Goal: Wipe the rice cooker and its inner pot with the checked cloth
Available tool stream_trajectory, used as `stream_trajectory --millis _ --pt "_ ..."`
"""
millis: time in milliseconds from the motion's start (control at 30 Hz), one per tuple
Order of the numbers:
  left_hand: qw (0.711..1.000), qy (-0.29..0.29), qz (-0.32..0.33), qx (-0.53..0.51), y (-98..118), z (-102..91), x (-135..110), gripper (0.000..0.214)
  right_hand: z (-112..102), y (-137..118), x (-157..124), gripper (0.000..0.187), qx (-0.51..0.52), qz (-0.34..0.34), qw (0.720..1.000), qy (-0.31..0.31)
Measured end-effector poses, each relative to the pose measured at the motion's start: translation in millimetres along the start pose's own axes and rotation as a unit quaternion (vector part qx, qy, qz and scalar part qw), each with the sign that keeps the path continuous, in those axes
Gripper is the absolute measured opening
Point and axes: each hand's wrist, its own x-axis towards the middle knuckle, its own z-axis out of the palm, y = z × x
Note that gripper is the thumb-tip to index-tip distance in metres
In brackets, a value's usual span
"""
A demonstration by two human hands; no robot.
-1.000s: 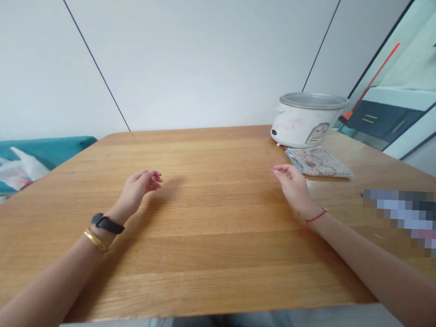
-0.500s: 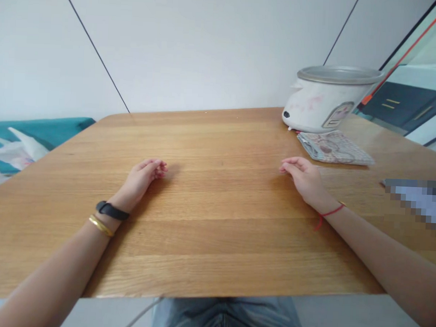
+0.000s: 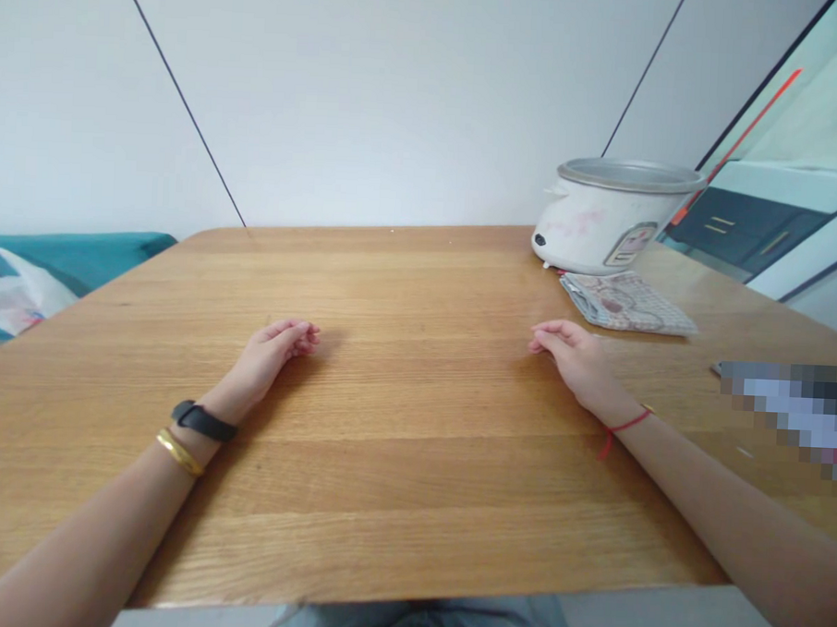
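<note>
My left hand [image 3: 278,349] rests on its side on the wooden table [image 3: 414,424], its fingers curled in toward the palm with nothing showing in them. A black band and a gold bangle circle that wrist. Opposite it, my right hand [image 3: 575,357] lies on the tabletop, thumb and fingers bent together, and no object shows between them. A red string bracelet is on this wrist. Just beyond the right hand is a folded patterned cloth [image 3: 631,304], which the hand does not touch.
A white rice cooker [image 3: 603,220] without a lid stands at the back right, behind the cloth. A pixelated flat item [image 3: 795,408] lies at the right. Past the left table edge are a teal surface [image 3: 108,254] and a white plastic bag [image 3: 28,287]. A pale wall [image 3: 400,100] borders the back.
The camera view has tilted up slightly, so the table and cooker sit lower in the picture. Both hands keep nearly the same pose and place on the table.
</note>
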Motion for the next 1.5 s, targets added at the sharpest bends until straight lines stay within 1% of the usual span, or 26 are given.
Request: stream_trajectory --millis 333,633,1033,1200,1500 --pt "0.999 -0.010 0.015 0.041 -2.8 -3.2 -1.0 0.031 0.1 -0.5 -0.3 0.029 -0.008 -0.005 1.000 -0.002" --pt "0.997 0.000 0.022 0.076 -0.5 -1.8 -2.1 0.029 -0.8 2.0 -0.4 0.031 -0.008 -0.016 1.000 -0.015" --pt "0.997 0.001 0.023 0.076 1.5 0.5 -3.5 0.032 -0.4 -0.2 -1.2 0.029 -0.009 -0.017 1.000 -0.019" --pt "0.996 0.004 0.019 0.085 -0.8 -2.1 -1.2 0.036 -0.8 -1.4 -2.0 0.028 -0.014 -0.021 0.999 -0.024" --pt "0.995 0.009 0.016 0.095 1.2 0.2 -2.4 0.036 -0.5 -2.2 -2.4 0.035 0.001 -0.025 0.999 -0.028"
